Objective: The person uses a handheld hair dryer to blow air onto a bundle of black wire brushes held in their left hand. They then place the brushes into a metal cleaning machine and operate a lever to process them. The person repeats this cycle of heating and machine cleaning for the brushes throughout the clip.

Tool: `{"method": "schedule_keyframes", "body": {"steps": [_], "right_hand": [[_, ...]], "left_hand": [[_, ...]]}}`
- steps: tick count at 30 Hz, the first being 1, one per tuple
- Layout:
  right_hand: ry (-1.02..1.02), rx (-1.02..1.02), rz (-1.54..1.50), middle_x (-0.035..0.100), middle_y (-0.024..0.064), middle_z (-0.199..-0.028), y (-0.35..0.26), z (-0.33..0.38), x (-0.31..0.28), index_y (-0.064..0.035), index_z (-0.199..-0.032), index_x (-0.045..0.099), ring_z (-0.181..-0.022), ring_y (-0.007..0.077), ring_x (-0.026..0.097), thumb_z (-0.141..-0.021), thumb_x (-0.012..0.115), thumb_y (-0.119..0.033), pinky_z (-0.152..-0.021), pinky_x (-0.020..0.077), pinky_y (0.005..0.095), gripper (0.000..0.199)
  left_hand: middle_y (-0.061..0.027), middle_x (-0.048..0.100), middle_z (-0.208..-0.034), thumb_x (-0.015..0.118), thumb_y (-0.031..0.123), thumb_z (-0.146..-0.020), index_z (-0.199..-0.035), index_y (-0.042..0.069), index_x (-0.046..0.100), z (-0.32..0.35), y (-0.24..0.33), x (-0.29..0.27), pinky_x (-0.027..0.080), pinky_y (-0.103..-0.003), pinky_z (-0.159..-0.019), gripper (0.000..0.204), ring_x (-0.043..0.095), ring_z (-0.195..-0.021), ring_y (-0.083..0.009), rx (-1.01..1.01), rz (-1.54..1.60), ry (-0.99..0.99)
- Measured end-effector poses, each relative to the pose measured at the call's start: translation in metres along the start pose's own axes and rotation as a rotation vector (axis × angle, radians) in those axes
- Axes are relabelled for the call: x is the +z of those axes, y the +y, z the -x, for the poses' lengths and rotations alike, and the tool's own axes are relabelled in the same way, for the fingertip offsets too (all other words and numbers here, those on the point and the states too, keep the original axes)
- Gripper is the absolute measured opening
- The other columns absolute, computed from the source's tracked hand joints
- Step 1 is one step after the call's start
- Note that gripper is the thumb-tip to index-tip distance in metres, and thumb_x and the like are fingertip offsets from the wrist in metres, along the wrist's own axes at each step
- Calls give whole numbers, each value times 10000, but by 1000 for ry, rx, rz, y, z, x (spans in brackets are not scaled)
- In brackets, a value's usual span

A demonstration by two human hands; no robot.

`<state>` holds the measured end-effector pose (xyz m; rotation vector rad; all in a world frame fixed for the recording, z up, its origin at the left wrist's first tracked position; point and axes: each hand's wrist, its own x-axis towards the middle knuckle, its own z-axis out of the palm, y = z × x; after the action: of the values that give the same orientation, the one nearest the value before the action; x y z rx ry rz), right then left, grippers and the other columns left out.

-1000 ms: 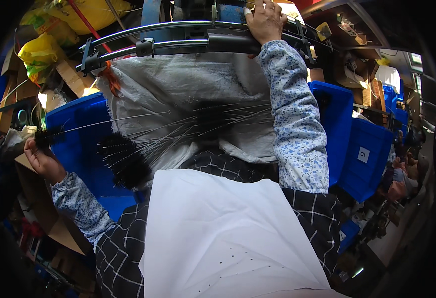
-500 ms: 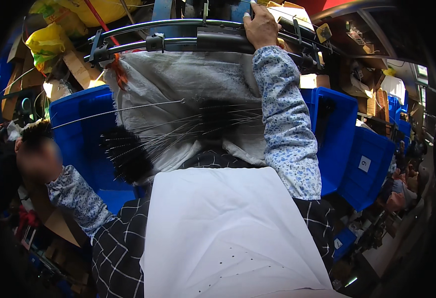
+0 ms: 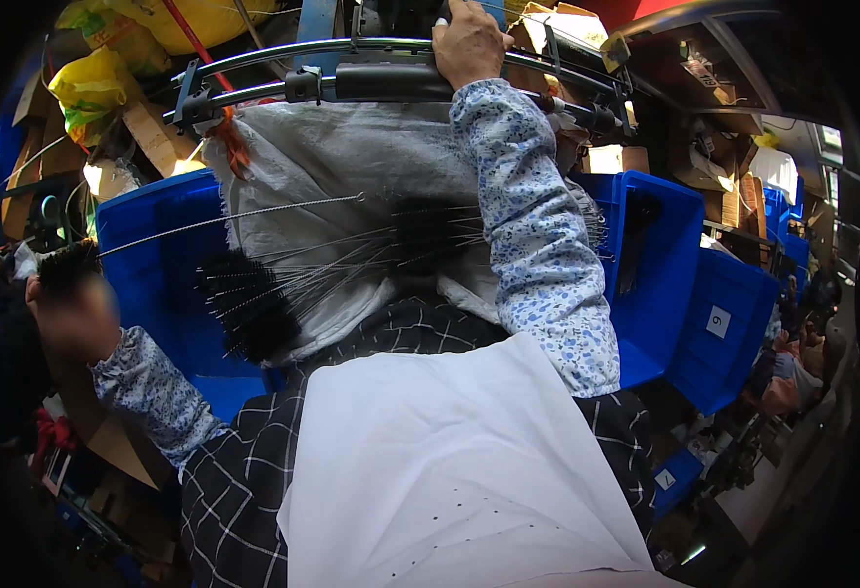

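At the far left, my left hand is closed beside a tuft of black bristles; its fingers are blurred. From the tuft a twisted wire stem runs right, so I take it to be a wire brush in that hand. My right hand is wrapped over a sliding carriage on the metal rails, beside its black sleeve; the fingertips are hidden. Below lie black wire brushes with thin stems, and more dark bristles, on a whitish cloth over my lap.
Blue bins stand left and right of my knees. A yellow bag and cardboard pieces are at the far left. An orange tie hangs at the cloth's corner. A white apron covers my front.
My right hand has moved left along the rails, and the black sleeve has shifted left with it. Wire bristle ends now show right of my right sleeve. My left hand stays nearly still.
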<state>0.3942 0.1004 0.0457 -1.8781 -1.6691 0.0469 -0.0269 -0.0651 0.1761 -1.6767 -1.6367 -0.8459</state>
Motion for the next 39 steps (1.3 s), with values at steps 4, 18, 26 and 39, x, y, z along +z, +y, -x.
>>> {"method": "schedule_keyframes", "body": {"steps": [4, 18, 26, 39], "right_hand": [[-10, 23, 12, 554, 100, -968, -12, -2, 1, -37, -1109, 492, -885, 267, 525, -747, 513, -178, -752, 386, 442, 389], [-14, 12, 41, 548, 89, -988, 1, 2, 6, -65, -1125, 493, -907, 252, 520, -744, 513, -191, -780, 375, 434, 402], [-12, 17, 33, 545, 91, -999, 2, 3, 8, -65, -1132, 484, -915, 253, 518, -745, 519, -197, -779, 376, 445, 411], [-16, 17, 27, 553, 94, -969, -3, 2, 11, -59, -1116, 495, -889, 252, 526, -746, 522, -196, -758, 384, 441, 395]], "left_hand": [[-157, 525, -1003, 544, -37, -711, -1019, -53, 489, -2, 9, 10, 427, -312, -824, 313, 521, -944, -277, -40, 28, -8], [-100, 527, -967, 471, 141, -851, -1013, -24, 496, 10, -3, 20, 453, -284, -778, 232, 534, -887, -179, -201, 213, 84], [-140, 523, -981, 536, -21, -766, -980, -56, 497, 3, 14, 6, 450, -285, -781, 220, 536, -905, -223, 18, -98, -25], [-152, 527, -992, 516, 42, -784, -1007, -45, 497, 14, -11, 12, 438, -310, -794, 241, 535, -912, -252, -246, 194, -11]]}}
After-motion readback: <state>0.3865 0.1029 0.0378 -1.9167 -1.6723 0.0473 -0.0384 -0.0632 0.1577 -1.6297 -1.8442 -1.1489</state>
